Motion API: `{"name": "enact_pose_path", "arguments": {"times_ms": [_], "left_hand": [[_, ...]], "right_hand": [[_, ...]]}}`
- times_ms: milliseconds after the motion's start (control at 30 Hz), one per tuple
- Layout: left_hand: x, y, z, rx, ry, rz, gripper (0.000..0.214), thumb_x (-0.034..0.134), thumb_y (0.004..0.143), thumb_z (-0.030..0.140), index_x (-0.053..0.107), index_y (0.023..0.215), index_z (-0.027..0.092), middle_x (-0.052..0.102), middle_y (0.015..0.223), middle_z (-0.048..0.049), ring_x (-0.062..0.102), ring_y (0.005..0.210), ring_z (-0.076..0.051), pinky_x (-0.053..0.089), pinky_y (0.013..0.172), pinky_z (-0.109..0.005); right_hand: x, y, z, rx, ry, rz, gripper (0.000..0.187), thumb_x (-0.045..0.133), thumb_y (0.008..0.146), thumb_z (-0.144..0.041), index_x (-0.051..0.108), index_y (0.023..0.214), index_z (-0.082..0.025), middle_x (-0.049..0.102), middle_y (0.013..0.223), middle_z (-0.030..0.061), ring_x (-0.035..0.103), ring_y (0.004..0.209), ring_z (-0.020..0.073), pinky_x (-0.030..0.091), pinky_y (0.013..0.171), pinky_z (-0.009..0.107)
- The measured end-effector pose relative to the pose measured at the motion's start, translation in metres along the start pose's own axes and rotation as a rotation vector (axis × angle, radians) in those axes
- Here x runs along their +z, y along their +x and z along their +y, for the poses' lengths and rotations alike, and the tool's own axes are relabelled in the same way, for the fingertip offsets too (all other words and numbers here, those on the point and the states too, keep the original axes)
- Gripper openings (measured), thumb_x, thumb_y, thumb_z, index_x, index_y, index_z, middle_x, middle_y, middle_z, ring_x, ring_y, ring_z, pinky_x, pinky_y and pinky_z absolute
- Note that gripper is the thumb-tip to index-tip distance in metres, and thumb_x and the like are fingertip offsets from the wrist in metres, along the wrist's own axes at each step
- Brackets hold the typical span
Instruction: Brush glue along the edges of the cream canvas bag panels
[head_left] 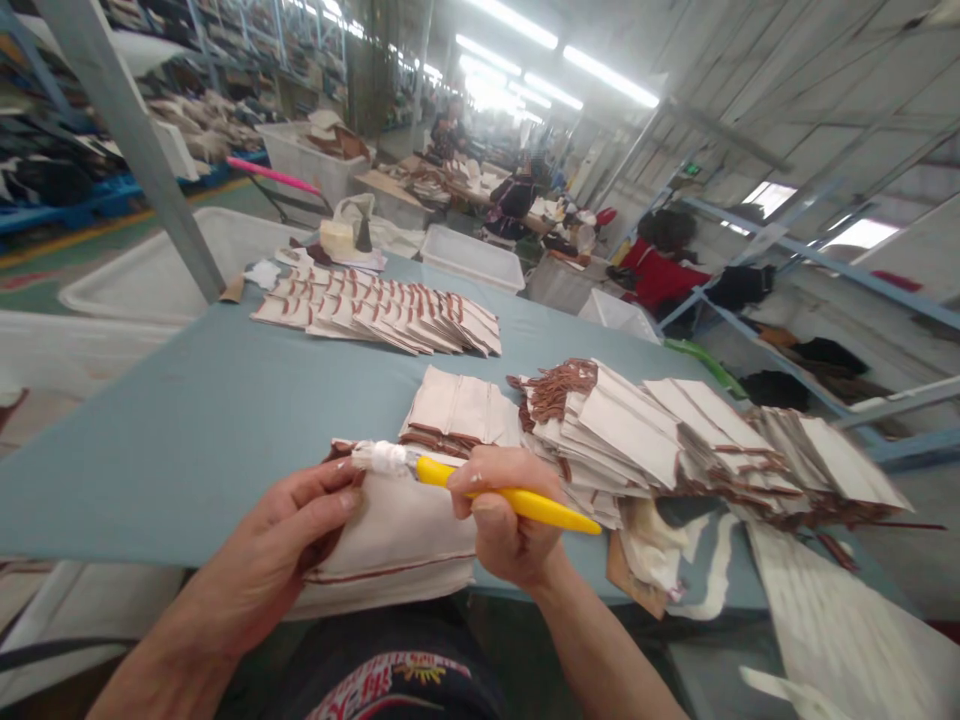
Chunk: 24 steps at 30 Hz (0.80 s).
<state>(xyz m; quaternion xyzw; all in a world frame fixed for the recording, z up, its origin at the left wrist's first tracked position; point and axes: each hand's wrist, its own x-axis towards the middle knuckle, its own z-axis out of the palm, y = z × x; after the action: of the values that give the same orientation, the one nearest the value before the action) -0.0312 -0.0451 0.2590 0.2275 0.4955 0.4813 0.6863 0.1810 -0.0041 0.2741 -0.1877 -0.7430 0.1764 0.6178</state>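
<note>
In my right hand (pixel 514 515) is a brush (pixel 551 510) with a yellow handle, gripped by closed fingers. White wrapping or coating surrounds its head, and the bristles point left. They meet the upper left edge of a cream fabric piece (pixel 409 525) with brown trim, which lies at the front of the table. My left hand (pixel 296 530) pinches that piece at its left side, thumb on top. The bristle tips are close to my left fingertips. Just beyond the piece sits a small stack of similar cream pieces (pixel 457 405) with brown edges.
Fanned rows of cream pieces (pixel 382 310) cover the far side of the blue-green table (pixel 225 400). Larger stacks (pixel 630 425) stand to the right, near fabric scraps (pixel 652 545). A white bin (pixel 472 258) is behind the table, and a metal post (pixel 142 140) rises at the left.
</note>
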Motion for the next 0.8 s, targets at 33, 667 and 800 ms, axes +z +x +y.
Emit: {"name": "enact_pose_path", "arguments": {"times_ms": [33,667,800], "left_hand": [[0.001,-0.001,0.000,-0.005,-0.018,0.003,0.040,0.102,0.049,0.026,0.084,0.084,0.022,0.071,0.063,0.0029,0.066,0.060,-0.015,0.050,0.050,-0.018],[0.012,-0.003,0.010,-0.039,0.023,-0.007,0.042,0.103,0.051,0.037,0.084,0.086,0.023,0.076,0.067,0.0004,0.071,0.063,-0.017,0.056,0.054,-0.021],[0.002,0.000,0.011,0.109,0.161,-0.068,0.058,0.097,0.067,0.062,0.089,0.111,0.025,0.087,0.094,-0.0082,0.081,0.086,-0.028,0.068,0.073,-0.031]], "right_hand": [[0.000,0.001,0.001,-0.023,0.007,-0.004,0.018,0.059,0.115,-0.034,0.073,0.108,-0.026,0.076,0.072,-0.0018,0.067,0.052,0.0139,0.060,0.058,0.026],[0.020,0.000,0.023,0.044,-0.350,-0.100,0.019,0.055,0.114,-0.025,0.071,0.124,-0.024,0.084,0.102,0.0084,0.080,0.088,0.0204,0.064,0.077,0.030],[0.020,0.012,0.033,0.090,-0.359,-0.007,0.026,0.049,0.118,-0.033,0.072,0.119,-0.021,0.083,0.106,0.0095,0.080,0.095,0.0204,0.065,0.085,0.032]]}}
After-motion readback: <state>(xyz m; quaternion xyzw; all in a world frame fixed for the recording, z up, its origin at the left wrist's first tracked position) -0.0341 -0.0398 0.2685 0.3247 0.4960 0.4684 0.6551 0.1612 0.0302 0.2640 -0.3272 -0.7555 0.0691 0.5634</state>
